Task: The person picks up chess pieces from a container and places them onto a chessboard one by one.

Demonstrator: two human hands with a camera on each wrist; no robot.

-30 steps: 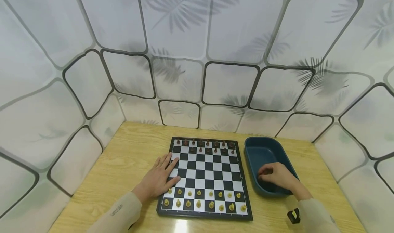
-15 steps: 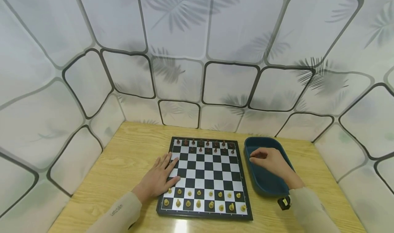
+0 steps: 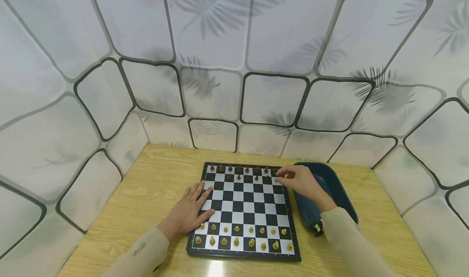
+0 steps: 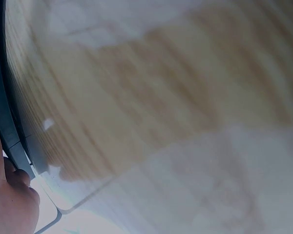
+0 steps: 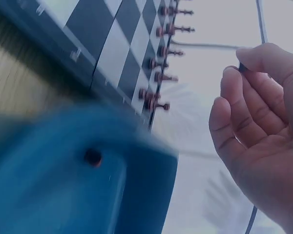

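My left hand rests flat on the left edge of a black-and-white chessboard, fingers spread. Over the board's far right corner, my right hand pinches a small chess piece between thumb and index finger. Only a dark bit of it shows in the right wrist view; the fingers hide the rest. Red-brown chess pieces stand along the far rows, some hidden by the right hand. Yellow chess pieces fill the two near rows. The left wrist view shows mostly blurred tabletop and part of the left hand.
A deep blue bin stands right of the board, under the right forearm. One dark piece lies inside it. The wooden table meets a patterned curtain at the back and sides.
My right hand has risen out of the blue bin and moved left and away from me, to the board's far right corner. The left hand has stayed put.
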